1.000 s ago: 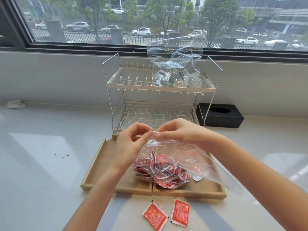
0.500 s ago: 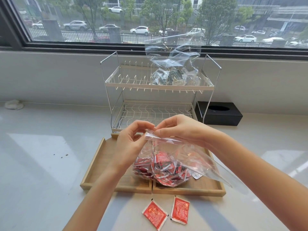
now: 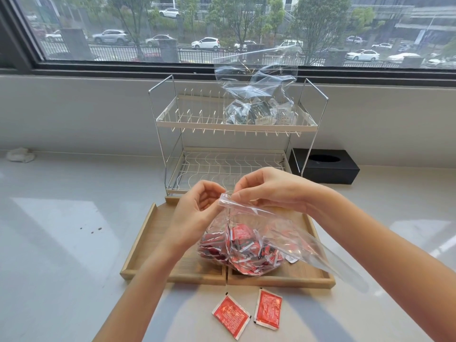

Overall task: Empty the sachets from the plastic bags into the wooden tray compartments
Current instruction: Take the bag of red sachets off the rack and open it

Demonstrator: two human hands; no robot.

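Centrally, the top edge of a clear plastic bag point(image 3: 249, 233) is pinched by both hands. The fingertips of the left hand point(image 3: 197, 213) are closed together on the bag's corner; the thumb and forefinger of the right hand point(image 3: 269, 191) are clamped on the same edge just beside them, the two hands nearly touching. The bag is held upright, its mouth drawn out in a long flap toward the right forearm. Its lower part is filled with red sachets point(image 3: 240, 253) and rests over the divider of the wooden tray point(image 3: 145, 243), bulging into both compartments. One small pale sachet point(image 3: 292, 259) is seen on the tray floor just right of the bag. Two loose red sachets point(image 3: 249, 313) are laid flat on the white counter point(image 3: 61, 243), just in front of the tray. Behind the tray a white wire rack point(image 3: 237, 129) is stood; on its upper shelf a second clear bag point(image 3: 256, 95) of dark and pale sachets is kept. A black tissue box point(image 3: 325, 166) is placed to the rack's right, under the window point(image 3: 222, 33).
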